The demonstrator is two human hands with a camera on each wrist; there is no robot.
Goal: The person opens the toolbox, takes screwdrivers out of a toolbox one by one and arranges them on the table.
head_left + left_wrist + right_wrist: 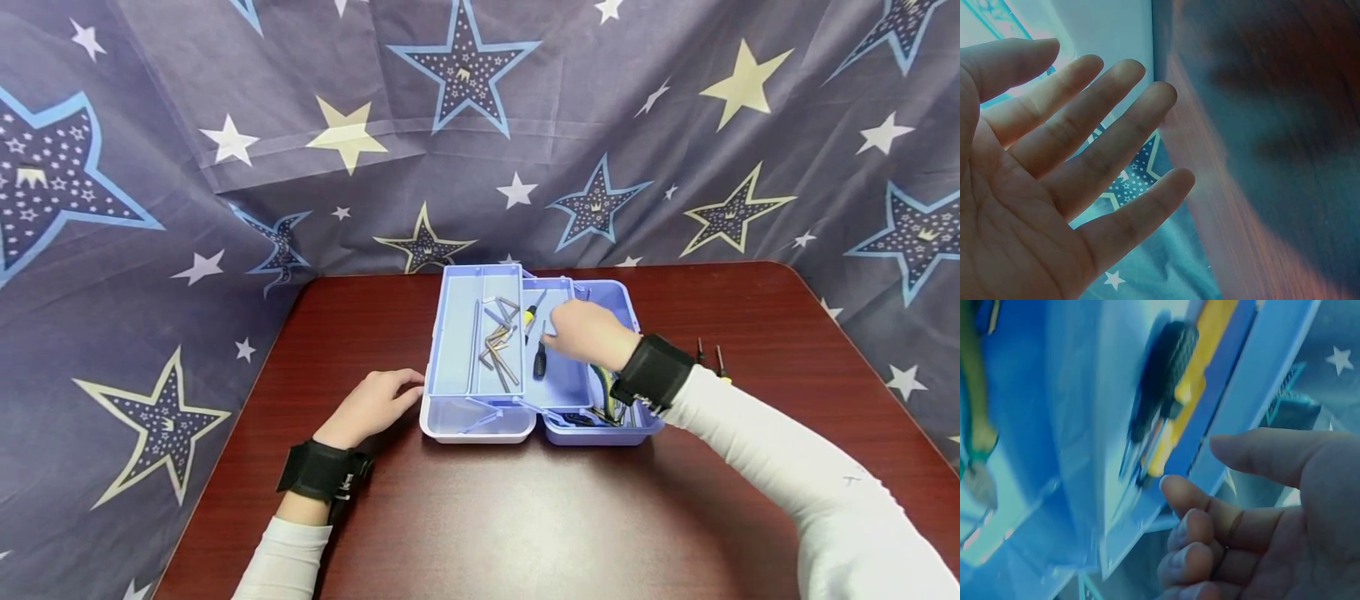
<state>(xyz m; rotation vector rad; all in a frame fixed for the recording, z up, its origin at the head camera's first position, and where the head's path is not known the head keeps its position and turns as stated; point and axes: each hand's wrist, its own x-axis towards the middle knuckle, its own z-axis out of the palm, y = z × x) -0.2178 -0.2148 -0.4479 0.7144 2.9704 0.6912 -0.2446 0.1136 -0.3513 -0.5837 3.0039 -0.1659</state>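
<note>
A light-blue toolbox (pixel 453 350) stands with its trays folded out. My right hand (pixel 588 329) hovers over its inner tray (pixel 558 387), thumb and index finger apart and the other fingers curled loosely. Nothing is between them in the right wrist view. Close to those fingertips lies a black-handled screwdriver (pixel 1172 362), with a yellow-handled tool (pixel 1213 331) beside it. My left hand (pixel 378 404) is at the box's left side, fingertips right at the edge. Its fingers (pixel 1104 147) extend apart, palm showing and holding nothing.
Several hex keys (pixel 498 346) lie in the outer tray. Pliers (pixel 603 387) and other tools sit in the lower compartment, partly hidden by my right wrist. Two thin tools (pixel 720 362) lie on the table right of the box. A star-patterned cloth (pixel 480 167) hangs behind.
</note>
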